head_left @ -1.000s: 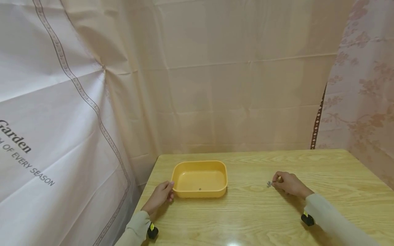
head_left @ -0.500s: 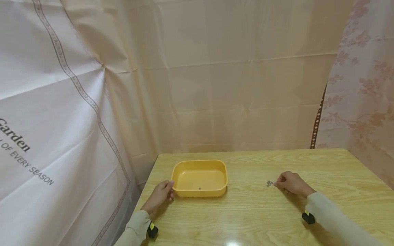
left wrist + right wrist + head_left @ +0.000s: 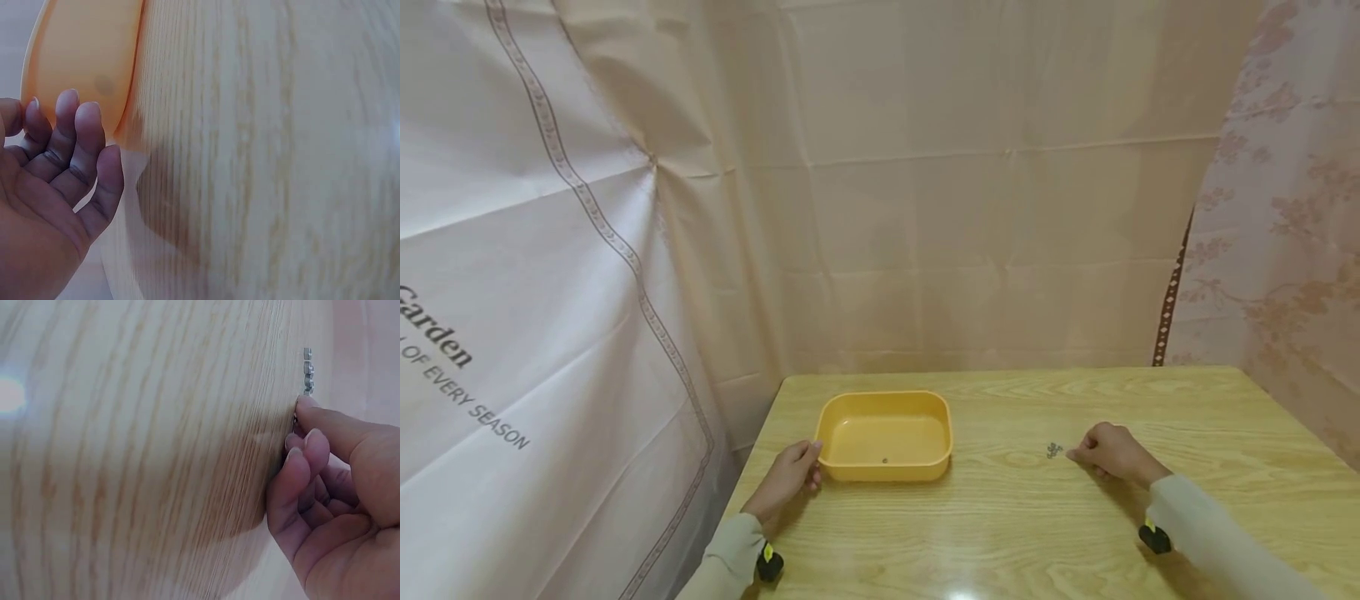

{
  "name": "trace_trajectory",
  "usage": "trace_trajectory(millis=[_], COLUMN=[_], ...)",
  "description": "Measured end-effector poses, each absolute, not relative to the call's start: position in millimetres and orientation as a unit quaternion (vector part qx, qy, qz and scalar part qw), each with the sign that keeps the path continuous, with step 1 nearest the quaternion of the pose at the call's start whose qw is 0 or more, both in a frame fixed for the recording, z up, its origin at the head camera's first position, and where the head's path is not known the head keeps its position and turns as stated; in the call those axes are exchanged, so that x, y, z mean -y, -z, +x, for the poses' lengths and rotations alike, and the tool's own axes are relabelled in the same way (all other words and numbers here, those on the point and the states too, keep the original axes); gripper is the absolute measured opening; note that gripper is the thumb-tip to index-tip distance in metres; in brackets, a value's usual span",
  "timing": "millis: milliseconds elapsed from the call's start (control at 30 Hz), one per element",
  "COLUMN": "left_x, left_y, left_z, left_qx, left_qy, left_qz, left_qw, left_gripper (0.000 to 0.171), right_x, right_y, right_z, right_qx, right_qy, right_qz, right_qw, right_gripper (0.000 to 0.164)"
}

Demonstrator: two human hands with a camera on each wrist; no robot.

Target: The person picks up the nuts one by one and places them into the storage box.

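My left hand (image 3: 792, 475) holds the left end of a yellow plastic tray (image 3: 884, 473), thumb at the rim and fingers against the outer wall. Inside the tray, close to its front wall, lies one small metal nut (image 3: 884, 460). Several more small grey nuts (image 3: 1054, 451) sit in a loose cluster on the table, and in the right wrist view these nuts (image 3: 308, 367) stand in a line just past my thumb. Beside them my right hand (image 3: 1112, 452) is low over the tabletop, thumb and forefinger pinched on what looks like a nut (image 3: 295, 419), mostly hidden.
Both hands work over a light wood-grain table (image 3: 1000, 533). A beige curtain (image 3: 962, 250) hangs behind its far edge. On the left is a white printed cloth (image 3: 550, 375), on the right a floral one (image 3: 1285, 250). Each wrist carries a small black camera.
My right hand has drawn slightly right, off the cluster of nuts, its fingertips coming closer together. The left hand and the tray have stayed in place.
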State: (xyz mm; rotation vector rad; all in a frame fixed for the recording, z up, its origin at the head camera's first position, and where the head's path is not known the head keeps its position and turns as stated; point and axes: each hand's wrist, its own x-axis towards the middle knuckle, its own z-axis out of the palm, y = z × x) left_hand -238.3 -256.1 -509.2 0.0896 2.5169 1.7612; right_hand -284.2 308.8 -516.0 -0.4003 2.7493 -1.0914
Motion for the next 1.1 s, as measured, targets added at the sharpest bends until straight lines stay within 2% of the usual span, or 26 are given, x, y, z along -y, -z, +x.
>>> trace_trajectory(millis=[400, 1100], left_x=[258, 257], left_y=[510, 509], left_z=[-239, -244], left_qx=[-0.817, -0.822], left_qy=[-0.574, -0.568], left_qz=[0.034, 0.029], left_qw=[0.043, 0.04], left_gripper=[0.042, 0.043], right_x=[-311, -313], right_y=[510, 521], right_z=[-280, -283], right_qx=[-0.917, -0.918], right_qy=[0.362, 0.361], right_qz=[-0.145, -0.152], right_qw=[0.084, 0.054], right_gripper=[0.01, 0.007])
